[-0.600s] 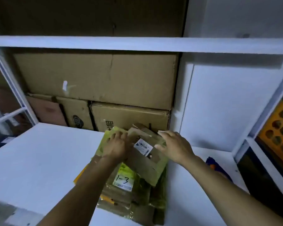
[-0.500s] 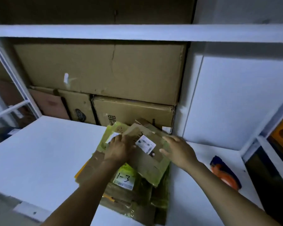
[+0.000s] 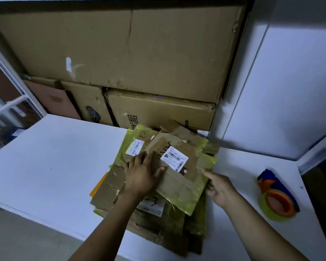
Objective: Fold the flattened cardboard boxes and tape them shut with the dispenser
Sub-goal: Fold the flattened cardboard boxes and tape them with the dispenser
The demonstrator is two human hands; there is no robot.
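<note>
A stack of flattened cardboard boxes (image 3: pixel 158 219), patched with yellow-green tape and white barcode labels, lies on the white table (image 3: pixel 51 166). The top flattened box (image 3: pixel 183 178) carries a white label. My left hand (image 3: pixel 141 176) presses flat on its left part, fingers spread. My right hand (image 3: pixel 217 186) holds the top box's right edge, thumb above and fingers curled under it. The tape dispenser (image 3: pixel 277 196), orange and blue with a yellow-green roll, lies on the table to the right, apart from both hands.
Large closed cardboard boxes (image 3: pixel 120 49) are stacked against the back, right behind the pile. A white cabinet panel (image 3: pixel 290 81) rises at the right. A white metal rack (image 3: pixel 9 102) stands at the left. The table's front edge runs below the stack.
The camera has tilted down and closer, bringing the tape dispenser fully into view. My right hand slid from the top of the box to its right edge. My left hand stays pressed on it.
</note>
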